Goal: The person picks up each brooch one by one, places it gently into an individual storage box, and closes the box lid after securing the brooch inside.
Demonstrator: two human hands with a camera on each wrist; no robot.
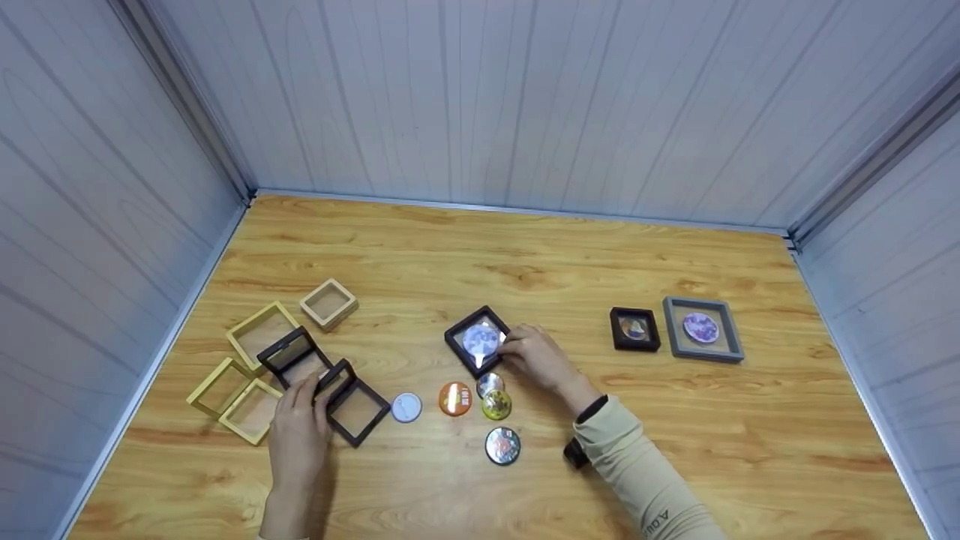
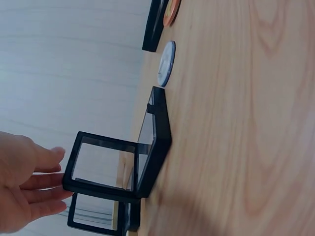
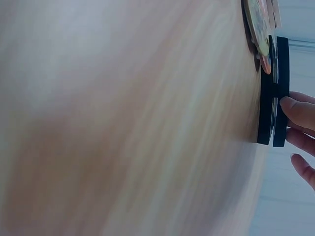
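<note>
Both hands are at work on the wooden tabletop (image 1: 675,450): in the head view the right hand (image 1: 536,358) has its fingers curled at the edge of a closed black square display frame holding a pale round badge (image 1: 478,341), near the middle of the tabletop, while the left hand (image 1: 298,427) rests straight-fingered against an open black hinged display frame (image 1: 352,405) lying to the left. Just below the closed frame sit four round badges, orange (image 1: 454,398), silver (image 1: 490,384), yellow (image 1: 496,405) and dark (image 1: 502,445), with a white disc (image 1: 406,407) beside the open frame. Yellow frames (image 1: 247,397) and a tan one (image 1: 328,304) lie far left; a small black frame (image 1: 634,329) and a grey frame (image 1: 703,328) lie well apart to the right. From the left wrist, the hand's relaxed fingers (image 2: 42,177) touch the raised lid of the open frame (image 2: 106,167), nothing clasped. From the right wrist, the fingertips (image 3: 298,110) press on the top half of the closed frame (image 3: 273,93), seen edge-on; the grip looks like a light pinch.
</note>
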